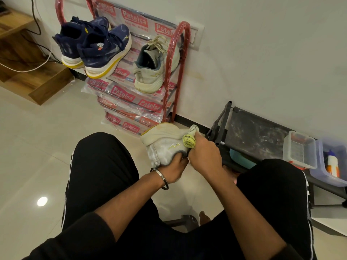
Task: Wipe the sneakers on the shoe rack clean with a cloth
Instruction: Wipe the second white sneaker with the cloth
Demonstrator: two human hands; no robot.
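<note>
Below the red shoe rack (170, 59), near its foot: white sneaker (165, 143) held between the knees, gripped from underneath by left hand (173, 168), fingers curled round its collar. Right hand (204, 154) closed round a yellow-and-white cloth (189, 140), pressed against the sneaker's side. On the rack's top shelf: second white sneaker (154, 66) at right, pair of navy sneakers (93, 47) at left. Right of the rack, low black shelf (259, 136) carrying clear plastic boxes (299, 149).
</note>
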